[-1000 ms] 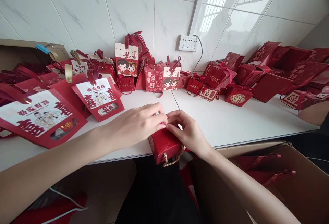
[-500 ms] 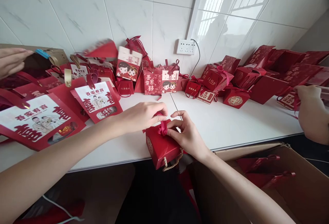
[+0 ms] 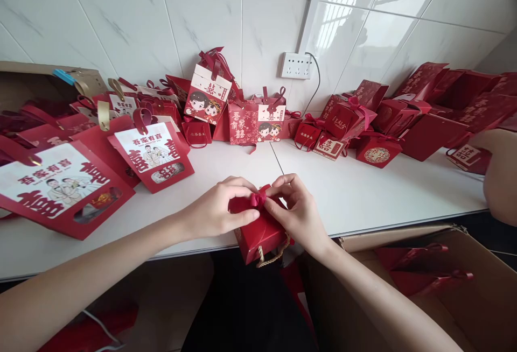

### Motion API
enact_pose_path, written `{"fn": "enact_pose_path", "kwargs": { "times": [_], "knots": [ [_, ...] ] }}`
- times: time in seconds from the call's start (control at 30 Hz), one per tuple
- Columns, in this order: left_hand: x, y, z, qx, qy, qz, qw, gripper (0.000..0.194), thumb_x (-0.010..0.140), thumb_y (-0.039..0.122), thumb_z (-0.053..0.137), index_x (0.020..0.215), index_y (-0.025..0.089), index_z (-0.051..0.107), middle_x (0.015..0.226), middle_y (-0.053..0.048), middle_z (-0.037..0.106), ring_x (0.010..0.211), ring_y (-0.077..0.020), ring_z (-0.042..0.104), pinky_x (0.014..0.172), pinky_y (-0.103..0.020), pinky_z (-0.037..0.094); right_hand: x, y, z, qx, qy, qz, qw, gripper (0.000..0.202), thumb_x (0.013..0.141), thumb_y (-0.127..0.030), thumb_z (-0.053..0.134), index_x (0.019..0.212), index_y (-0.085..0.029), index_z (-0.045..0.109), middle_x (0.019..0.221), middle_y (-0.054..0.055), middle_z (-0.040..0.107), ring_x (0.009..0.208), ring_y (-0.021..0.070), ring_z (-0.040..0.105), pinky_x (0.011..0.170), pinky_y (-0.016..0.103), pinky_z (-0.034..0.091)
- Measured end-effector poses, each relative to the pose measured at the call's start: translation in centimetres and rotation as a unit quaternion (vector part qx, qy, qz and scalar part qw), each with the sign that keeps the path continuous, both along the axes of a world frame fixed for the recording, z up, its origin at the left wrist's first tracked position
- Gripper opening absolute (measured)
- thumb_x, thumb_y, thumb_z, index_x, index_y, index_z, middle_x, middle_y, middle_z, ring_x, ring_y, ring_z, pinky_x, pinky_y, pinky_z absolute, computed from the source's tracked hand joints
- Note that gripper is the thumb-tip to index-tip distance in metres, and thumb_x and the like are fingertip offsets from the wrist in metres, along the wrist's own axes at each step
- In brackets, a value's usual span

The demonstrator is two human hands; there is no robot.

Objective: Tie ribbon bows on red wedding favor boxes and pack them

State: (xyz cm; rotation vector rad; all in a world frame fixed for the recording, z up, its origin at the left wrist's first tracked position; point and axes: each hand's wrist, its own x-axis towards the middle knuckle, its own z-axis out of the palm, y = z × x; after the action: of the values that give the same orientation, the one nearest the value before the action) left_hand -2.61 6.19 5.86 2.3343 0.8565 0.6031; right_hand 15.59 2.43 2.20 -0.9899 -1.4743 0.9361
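A red gift box (image 3: 264, 236) with a twisted gold rope handle (image 3: 273, 259) sits at the table's front edge, just in front of me. On its top is a dark pink ribbon (image 3: 258, 199), gathered into a small bow. My left hand (image 3: 228, 205) closes on the ribbon from the left, thumb below and fingers above. From the right, my right hand (image 3: 297, 213) pinches the ribbon too, its curled fingers partly hiding the ribbon's end and the box's right side.
Red wedding gift bags (image 3: 60, 188) stand at left. More boxes line the tiled wall, including a cartoon-couple box (image 3: 207, 96) and a heap (image 3: 351, 118) at right. A power strip (image 3: 296, 65) is on the wall. Below right is an open carton (image 3: 476, 287). Another person's arm (image 3: 503, 180) reaches in.
My left hand has come down from a raised ribbon end to the bow, which now looks more compact. Another person's hand at far left and a moving red item at the back are gone.
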Motion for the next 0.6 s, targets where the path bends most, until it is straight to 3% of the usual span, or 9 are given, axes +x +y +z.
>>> {"fn": "enact_pose_path", "kwargs": {
  "times": [0.1,0.23,0.47,0.6],
  "knots": [
    [0.6,-0.7,-0.8,-0.056,-0.056,0.066,0.995,0.019,0.079,0.034,0.060,0.084,0.017,0.068,0.106,-0.008,0.064,0.104,-0.0228,0.058,0.095,-0.037,0.044,-0.1,-0.1,-0.1,0.020,-0.007,-0.021,1.000,0.019,0.081,-0.020,0.061,0.090,-0.023,0.045,0.080,-0.002,0.062,0.075,0.0124,0.059,0.069,0.027,0.046],
    [1.5,-1.2,-2.0,-0.107,-0.118,0.121,0.980,0.022,0.084,0.034,0.055,0.086,0.018,0.070,0.107,-0.008,0.062,0.105,-0.0224,0.058,0.094,-0.037,0.045,0.0,0.1,-0.1,0.030,-0.008,-0.016,0.999,0.015,0.083,-0.021,0.060,0.089,-0.022,0.047,0.083,-0.001,0.061,0.077,0.0124,0.060,0.073,0.028,0.049],
    [1.7,-0.9,-2.9,-0.163,-0.220,0.103,0.956,0.021,0.082,0.033,0.055,0.081,0.016,0.068,0.102,-0.009,0.058,0.099,-0.0224,0.058,0.086,-0.036,0.048,0.0,-0.2,0.4,0.051,-0.079,-0.036,0.995,0.008,0.086,-0.021,0.056,0.084,-0.022,0.048,0.078,0.000,0.059,0.071,0.0122,0.058,0.067,0.026,0.049],
    [1.6,-0.7,-3.0,-0.181,-0.224,0.085,0.954,0.020,0.082,0.031,0.054,0.079,0.015,0.066,0.101,-0.008,0.057,0.098,-0.0213,0.057,0.084,-0.033,0.047,-0.2,-0.4,0.3,0.068,-0.109,-0.046,0.991,0.006,0.086,-0.020,0.053,0.084,-0.022,0.048,0.079,0.000,0.059,0.071,0.0120,0.057,0.065,0.025,0.048]
  ]
}}
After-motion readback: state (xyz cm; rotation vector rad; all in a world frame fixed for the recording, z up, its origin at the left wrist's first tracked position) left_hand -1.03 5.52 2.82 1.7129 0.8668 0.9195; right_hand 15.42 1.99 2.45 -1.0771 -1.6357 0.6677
